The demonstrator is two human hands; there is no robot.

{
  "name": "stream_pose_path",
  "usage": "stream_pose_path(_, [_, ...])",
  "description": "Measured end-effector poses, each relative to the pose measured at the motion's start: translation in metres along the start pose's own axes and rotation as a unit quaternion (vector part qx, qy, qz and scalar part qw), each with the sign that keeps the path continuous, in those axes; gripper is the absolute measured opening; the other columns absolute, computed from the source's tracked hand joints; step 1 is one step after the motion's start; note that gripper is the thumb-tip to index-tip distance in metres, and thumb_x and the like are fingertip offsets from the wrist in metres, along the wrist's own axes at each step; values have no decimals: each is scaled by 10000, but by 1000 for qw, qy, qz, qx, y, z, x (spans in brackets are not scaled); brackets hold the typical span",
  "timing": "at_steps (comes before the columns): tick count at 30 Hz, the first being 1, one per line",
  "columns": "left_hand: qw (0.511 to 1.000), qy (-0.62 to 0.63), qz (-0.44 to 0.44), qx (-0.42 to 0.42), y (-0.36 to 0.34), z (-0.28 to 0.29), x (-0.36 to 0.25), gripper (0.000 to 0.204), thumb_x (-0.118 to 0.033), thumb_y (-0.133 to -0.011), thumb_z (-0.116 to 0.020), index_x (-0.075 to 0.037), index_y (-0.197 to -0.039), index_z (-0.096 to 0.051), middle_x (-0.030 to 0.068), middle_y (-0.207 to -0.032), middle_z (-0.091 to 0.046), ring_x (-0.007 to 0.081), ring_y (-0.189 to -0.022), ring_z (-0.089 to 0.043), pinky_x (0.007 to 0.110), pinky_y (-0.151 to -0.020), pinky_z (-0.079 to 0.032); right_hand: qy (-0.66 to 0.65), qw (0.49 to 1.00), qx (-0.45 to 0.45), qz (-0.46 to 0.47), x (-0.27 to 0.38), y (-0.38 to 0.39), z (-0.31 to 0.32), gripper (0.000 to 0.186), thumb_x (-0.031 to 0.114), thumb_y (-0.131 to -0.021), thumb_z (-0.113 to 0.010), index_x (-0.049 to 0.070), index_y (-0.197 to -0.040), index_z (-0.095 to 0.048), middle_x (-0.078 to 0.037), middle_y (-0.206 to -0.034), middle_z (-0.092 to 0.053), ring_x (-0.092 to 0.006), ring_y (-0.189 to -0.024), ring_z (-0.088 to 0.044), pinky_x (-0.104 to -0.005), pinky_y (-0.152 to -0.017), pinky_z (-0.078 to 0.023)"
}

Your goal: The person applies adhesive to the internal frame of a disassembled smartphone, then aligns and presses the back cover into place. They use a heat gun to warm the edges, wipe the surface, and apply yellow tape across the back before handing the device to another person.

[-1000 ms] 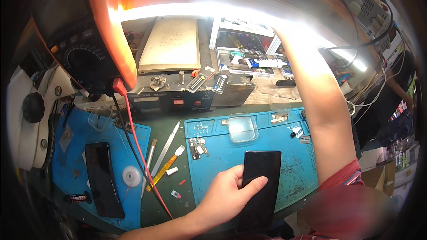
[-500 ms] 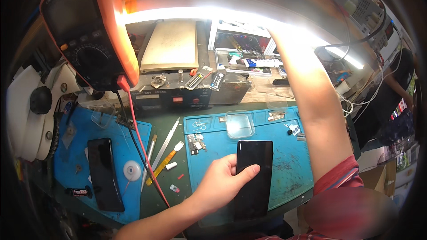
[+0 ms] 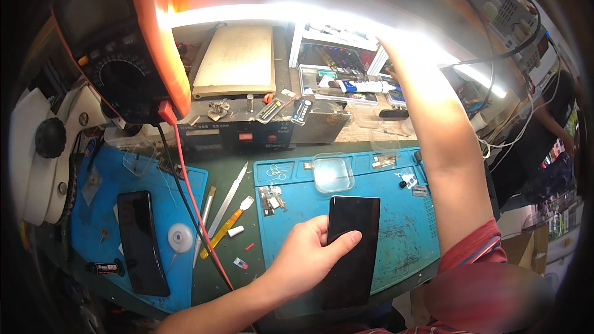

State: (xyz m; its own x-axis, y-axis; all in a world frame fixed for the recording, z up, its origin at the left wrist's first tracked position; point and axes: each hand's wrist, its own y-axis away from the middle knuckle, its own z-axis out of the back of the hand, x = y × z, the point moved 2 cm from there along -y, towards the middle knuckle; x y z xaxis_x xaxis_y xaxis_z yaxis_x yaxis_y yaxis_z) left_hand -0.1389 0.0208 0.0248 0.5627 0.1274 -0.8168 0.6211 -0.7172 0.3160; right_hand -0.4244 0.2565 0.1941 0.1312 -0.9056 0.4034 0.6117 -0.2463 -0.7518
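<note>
My left hand (image 3: 308, 248) grips a black smartphone (image 3: 351, 272), thumb on its screen, over the blue mat (image 3: 402, 229) at the lower middle. My right arm reaches up toward the bright lamp and the white shelf; my right hand (image 3: 388, 46) is washed out in glare, so its fingers and anything in them cannot be made out. Below that arm's reach lies a plastic tray of tubes and tools (image 3: 343, 86). A second black phone (image 3: 141, 241) lies on the left mat. A clear plastic box (image 3: 333, 173) sits beyond the held phone.
An orange multimeter (image 3: 167, 55) hangs at upper left, leads draped over the bench. A white microscope stand (image 3: 31, 179) is at far left. A metal plate (image 3: 235, 59) tops a black device. A scalpel (image 3: 229, 195) lies between the mats. A person (image 3: 554, 117) stands at the right.
The held phone and my left hand have risen a little in the picture and slightly left since a second ago. My right arm remains raised toward the lamp.
</note>
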Motion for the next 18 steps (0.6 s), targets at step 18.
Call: stream_pose_path(18, [1000, -29, -3, -4, 2, 2, -1, 303, -217, -1000, -679, 41, -1156, -649, 56, -972, -740, 69, -827, -657, 256, -708, -536, -7, 1000, 7, 5, -5, -4, -1, 216, 138, -987, -611, -19, -1134, -634, -107, -1024, -619, -161, -867, -529, -283, -764, -446])
